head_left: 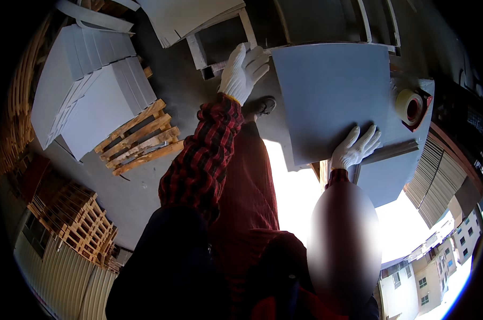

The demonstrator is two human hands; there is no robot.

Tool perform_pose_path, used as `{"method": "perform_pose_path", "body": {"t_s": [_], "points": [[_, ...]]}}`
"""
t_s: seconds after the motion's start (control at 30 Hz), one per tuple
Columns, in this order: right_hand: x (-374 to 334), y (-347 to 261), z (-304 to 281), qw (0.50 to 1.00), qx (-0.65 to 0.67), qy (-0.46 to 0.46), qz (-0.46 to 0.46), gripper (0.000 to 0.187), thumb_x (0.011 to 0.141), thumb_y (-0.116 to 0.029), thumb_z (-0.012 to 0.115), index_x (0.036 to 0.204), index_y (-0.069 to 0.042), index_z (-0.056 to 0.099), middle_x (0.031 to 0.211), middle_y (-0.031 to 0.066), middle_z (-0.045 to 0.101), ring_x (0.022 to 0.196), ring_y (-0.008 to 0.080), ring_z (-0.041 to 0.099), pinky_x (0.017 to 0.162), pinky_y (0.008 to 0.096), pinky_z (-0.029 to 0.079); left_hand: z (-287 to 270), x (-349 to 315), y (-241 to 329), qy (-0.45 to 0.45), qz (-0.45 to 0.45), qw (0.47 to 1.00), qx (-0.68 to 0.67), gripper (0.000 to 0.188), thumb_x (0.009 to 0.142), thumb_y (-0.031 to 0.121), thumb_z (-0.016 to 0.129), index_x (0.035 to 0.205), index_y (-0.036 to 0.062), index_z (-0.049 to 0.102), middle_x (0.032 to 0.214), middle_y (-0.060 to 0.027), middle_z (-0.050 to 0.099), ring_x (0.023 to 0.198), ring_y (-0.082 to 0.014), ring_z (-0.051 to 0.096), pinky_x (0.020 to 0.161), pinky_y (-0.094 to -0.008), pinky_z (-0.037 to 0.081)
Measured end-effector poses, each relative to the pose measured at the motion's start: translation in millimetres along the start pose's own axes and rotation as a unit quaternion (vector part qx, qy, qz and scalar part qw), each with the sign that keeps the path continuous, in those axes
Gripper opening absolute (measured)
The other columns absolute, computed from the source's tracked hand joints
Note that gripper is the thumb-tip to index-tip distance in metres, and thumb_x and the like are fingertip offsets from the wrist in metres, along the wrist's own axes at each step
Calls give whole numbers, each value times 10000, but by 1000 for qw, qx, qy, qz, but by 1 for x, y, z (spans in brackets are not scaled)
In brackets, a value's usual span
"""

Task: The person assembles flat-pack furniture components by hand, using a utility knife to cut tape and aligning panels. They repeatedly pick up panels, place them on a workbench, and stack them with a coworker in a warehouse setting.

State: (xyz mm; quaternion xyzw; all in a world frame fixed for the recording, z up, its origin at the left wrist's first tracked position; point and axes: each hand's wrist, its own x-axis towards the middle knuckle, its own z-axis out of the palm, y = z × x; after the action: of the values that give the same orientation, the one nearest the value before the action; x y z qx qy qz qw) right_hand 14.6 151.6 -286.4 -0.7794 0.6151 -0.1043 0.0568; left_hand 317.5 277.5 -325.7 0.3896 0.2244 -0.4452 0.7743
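So the right hand (356, 146) is in a white glove, fingers a bit apart and lying flat near the lower right edge of the big grey sheet (332, 98), not clamped on it. Left hand (244, 72) is gloved too, fingers loosely open with nothing in it, just beside the sheet's upper left corner; can't tell if it's touching. Tape roll (408, 104) sits right of the sheet.
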Motion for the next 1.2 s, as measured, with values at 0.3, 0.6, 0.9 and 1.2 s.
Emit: {"method": "perform_pose_path", "body": {"t_s": [0.3, 0.6, 0.9, 1.2], "points": [[1, -1, 10, 1000, -1, -12, 1, 683, 995, -548, 369, 1468, -56, 386, 1543, 233, 278, 1438, 392, 232, 1177, 505, 196, -140, -51, -17, 58, -125, 966, 218, 540, 962, 385, 596, 1360, 40, 474, 1292, -199, 579, 1144, -288, 609, 987, -361, 489], [6, 13, 17, 980, 191, -31, 57, 609, 983, -437, 483, 1477, -95, 379, 1535, 127, 315, 1356, 298, 377, 1118, 426, 358, -303, 4, -41, -112, -49, 809, 575, 381, 969, 331, 592, 1236, 59, 582, 1131, -116, 682, 988, -234, 673, 850, -327, 524], [6, 39, 0, 976, 183, -76, 87, 580, 1004, -404, 465, 1504, -143, 329, 1558, 116, 285, 1397, 294, 334, 1143, 447, 317, -328, 69, -89, -117, -8, 737, 666, 319, 967, 298, 603, 1204, 84, 621, 1198, -85, 670, 1082, -218, 652, 896, -311, 510], [1, 42, -4, 988, 124, -92, -15, 595, 1005, -360, 489, 1518, -139, 285, 1559, 156, 273, 1423, 327, 302, 1155, 463, 287, -177, -4, -252, -384, 63, 698, 601, 244, 866, 170, 657, 1110, 173, 644, 1037, -116, 654, 854, -307, 663, 693, -409, 543]]}}
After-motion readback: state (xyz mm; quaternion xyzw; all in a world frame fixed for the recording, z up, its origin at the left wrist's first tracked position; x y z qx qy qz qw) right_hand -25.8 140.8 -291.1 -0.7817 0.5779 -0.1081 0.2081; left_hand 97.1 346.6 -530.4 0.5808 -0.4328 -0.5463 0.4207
